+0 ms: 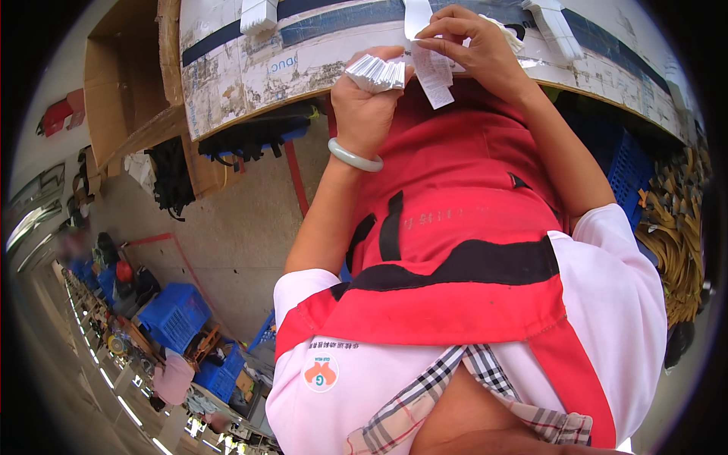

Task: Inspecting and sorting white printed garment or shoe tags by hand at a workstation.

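My left hand (pixel 365 110), with a pale bangle on its wrist, is closed around a bundle of folded white labels (pixel 378 73), their ends fanned upward. Close beside it, my right hand (pixel 479 47) pinches a white printed label (pixel 436 76) between thumb and fingertips. That label hangs over the front edge of the worktable (pixel 250 87). Just beyond the fingers a white strip (pixel 417 17) lies on the tabletop; I cannot tell whether it joins the label. Behind my right hand is a small white and black item, partly hidden.
Stacks of white strips lie on the table, one (pixel 258 15) to the left, another (pixel 555 29) to the right. A cardboard box (pixel 125 83) stands at the left. Under the table are black straps (pixel 171 178) and a blue crate (pixel 629 171). Tan straps (pixel 675 243) hang at the right.
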`<act>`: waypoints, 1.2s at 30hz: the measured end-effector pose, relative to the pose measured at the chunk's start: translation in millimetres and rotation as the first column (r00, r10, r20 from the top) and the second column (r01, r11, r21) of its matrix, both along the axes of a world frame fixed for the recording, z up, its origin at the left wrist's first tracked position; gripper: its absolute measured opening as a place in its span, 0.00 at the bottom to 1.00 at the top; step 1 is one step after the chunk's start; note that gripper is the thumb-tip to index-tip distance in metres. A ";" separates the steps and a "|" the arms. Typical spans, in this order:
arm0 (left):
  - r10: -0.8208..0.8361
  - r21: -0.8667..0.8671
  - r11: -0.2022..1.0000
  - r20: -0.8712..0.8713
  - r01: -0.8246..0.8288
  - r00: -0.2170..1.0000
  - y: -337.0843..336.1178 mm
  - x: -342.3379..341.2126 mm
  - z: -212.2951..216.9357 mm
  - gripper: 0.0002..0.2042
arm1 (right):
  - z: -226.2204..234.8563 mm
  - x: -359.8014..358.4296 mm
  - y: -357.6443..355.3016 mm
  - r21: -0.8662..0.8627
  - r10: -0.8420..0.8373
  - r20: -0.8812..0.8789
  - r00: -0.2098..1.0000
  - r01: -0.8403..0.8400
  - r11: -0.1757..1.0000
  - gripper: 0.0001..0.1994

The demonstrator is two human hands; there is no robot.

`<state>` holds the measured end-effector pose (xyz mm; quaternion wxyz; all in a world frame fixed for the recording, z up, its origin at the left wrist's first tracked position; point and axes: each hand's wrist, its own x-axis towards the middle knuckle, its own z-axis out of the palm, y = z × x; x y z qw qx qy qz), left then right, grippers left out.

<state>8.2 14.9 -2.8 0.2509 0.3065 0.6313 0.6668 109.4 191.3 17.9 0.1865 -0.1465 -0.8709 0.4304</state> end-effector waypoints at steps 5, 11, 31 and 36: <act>-0.054 0.066 0.996 -0.111 0.062 0.992 -1.6 -6.1 17.4 0.10 | 25.4 5.8 -17.4 -0.238 0.194 -0.073 0.978 -0.206 0.949 0.07; -0.076 0.017 0.997 0.058 0.075 0.995 -8.2 -4.6 18.8 0.09 | 12.7 15.8 -21.3 -0.258 0.138 -0.081 0.987 -0.155 0.954 0.11; -0.252 0.172 0.968 0.642 0.185 0.724 -9.5 -4.9 4.6 0.08 | 43.7 19.7 -18.9 -0.757 0.474 0.041 0.880 -0.282 0.589 0.06; -0.374 0.277 0.927 0.719 0.253 0.586 -6.7 0.4 3.5 0.20 | 20.9 8.6 -36.8 -0.637 0.206 -0.074 0.976 -0.205 0.743 0.08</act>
